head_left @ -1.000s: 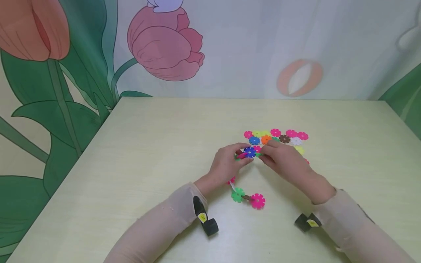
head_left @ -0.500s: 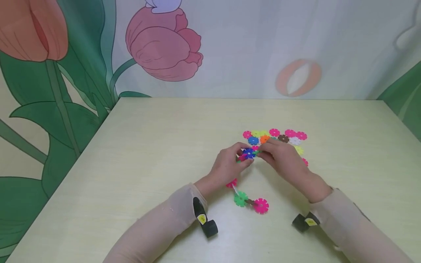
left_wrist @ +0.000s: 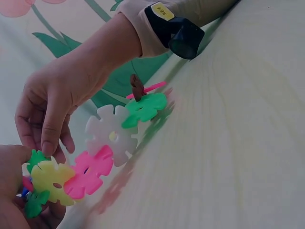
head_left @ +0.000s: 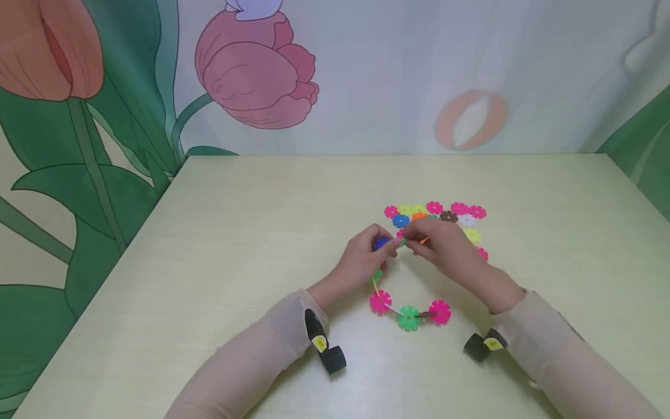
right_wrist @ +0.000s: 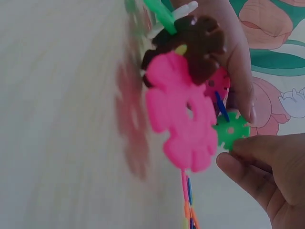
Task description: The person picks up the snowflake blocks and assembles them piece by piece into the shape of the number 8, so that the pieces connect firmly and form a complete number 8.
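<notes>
My left hand (head_left: 363, 256) grips a chain of slotted plastic flower discs near a blue disc (head_left: 380, 244). Between its thumb and fingertips my right hand (head_left: 445, 247) pinches a green disc (right_wrist: 232, 131), which meets the edge-on blue disc at a slot in the right wrist view. From the left hand the chain runs down through a yellow disc (left_wrist: 52, 181), a pink disc (head_left: 380, 302), a white disc (left_wrist: 112, 136) and a green disc (head_left: 408, 319). It ends with a brown disc (left_wrist: 137, 88) and a pink disc (head_left: 439, 312). The left fingers partly hide its upper part.
Loose discs in several colours lie behind the hands, among them a brown one (head_left: 448, 216), a white one (head_left: 467, 220) and a yellow one (head_left: 472, 235). The right hand covers some. The pale table (head_left: 251, 233) meets a painted wall (head_left: 366, 75) at the back.
The chain's lower end has swung right. The left fingers have closed further over the blue disc, bringing the thumb near the right fingertips. The right hand keeps hold of the green disc.
</notes>
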`<state>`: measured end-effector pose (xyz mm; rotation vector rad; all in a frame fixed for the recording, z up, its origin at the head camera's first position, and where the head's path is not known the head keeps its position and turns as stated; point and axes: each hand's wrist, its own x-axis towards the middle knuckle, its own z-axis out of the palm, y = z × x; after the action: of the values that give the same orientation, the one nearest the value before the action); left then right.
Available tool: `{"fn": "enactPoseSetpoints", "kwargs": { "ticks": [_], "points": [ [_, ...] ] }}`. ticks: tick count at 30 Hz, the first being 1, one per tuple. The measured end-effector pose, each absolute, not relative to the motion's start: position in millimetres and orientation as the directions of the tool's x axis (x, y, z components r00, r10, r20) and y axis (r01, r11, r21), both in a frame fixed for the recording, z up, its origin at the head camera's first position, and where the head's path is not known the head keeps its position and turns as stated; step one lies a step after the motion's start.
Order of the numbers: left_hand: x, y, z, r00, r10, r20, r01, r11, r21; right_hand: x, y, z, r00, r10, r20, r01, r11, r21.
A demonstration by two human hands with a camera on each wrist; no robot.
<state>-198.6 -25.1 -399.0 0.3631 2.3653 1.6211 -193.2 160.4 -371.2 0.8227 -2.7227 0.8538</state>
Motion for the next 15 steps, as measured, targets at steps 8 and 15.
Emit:
{"fn": "enactPoseSetpoints", "kwargs": {
  "ticks": [8,15],
  "points": [
    [-198,-25,-399,-0.953,0.294,-0.077,0.029,0.341,0.939,-197,173,-363,-0.906,-0.381,0.183,-0.422,0.788,-0.449],
    [-196,-27,-396,-0.959,0.278,-0.054,0.054,0.366,0.929,-216,175,-359,-0.909,-0.411,0.069,-0.401,0.819,-0.411]
  ]
}}
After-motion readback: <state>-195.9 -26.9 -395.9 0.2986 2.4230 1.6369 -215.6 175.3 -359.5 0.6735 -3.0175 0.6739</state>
